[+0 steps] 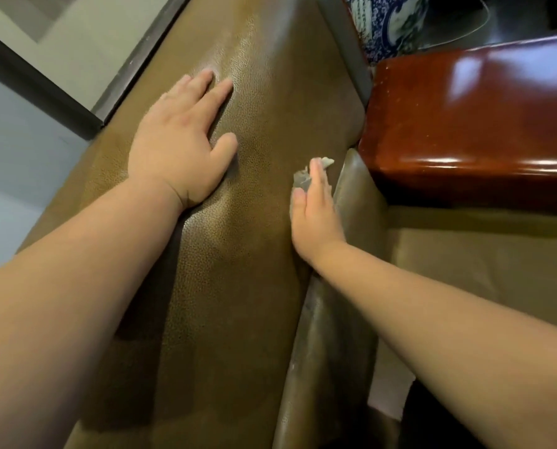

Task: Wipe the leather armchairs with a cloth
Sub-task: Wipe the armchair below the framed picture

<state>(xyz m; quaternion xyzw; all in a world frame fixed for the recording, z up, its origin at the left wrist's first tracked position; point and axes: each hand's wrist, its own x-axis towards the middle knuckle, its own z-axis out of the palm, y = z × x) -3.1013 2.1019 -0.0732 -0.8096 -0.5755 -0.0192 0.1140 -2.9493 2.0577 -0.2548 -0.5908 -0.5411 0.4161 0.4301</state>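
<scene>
Hands first: your right hand has straight fingers pressing a small grey cloth flat against the front face of the olive leather backrest; only scraps of cloth show past the fingertips. Your left hand lies open, palm down on the backrest top, bracing, holding nothing. Step looks like mid-wipe on the backrest's front edge, near the seam with the side cushion. Next move probably calls for steady pressure along that seam, keeping the cloth under your palm. Glossy red-brown wooden armrest sits just beside; blue-and-white porcelain vase stands behind it.
</scene>
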